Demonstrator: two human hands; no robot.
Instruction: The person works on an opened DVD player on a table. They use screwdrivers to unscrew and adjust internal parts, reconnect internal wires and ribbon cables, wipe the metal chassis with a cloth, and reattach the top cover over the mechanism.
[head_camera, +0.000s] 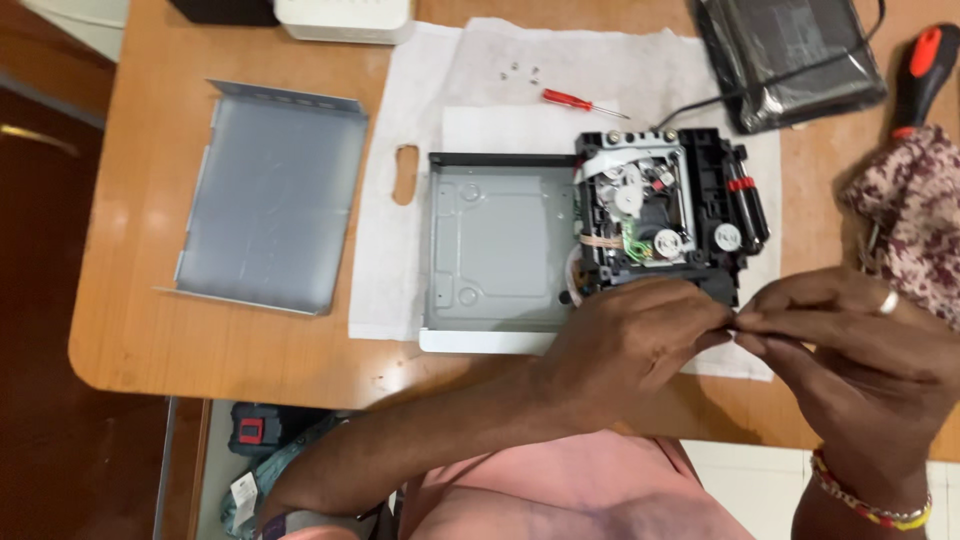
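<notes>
Wooden table (120, 340): disc drive (660, 215) beyond grip.

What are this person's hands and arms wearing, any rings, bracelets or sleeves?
The left hand and its forearm are bare, with no ring or sleeve showing. The right hand wears a silver ring, and its wrist carries a red and yellow beaded bracelet.

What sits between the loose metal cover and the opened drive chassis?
In the head view, white paper sheet with an oblong cutout lies between the metal cover and the chassis; bare wooden table edges the cover.
</notes>
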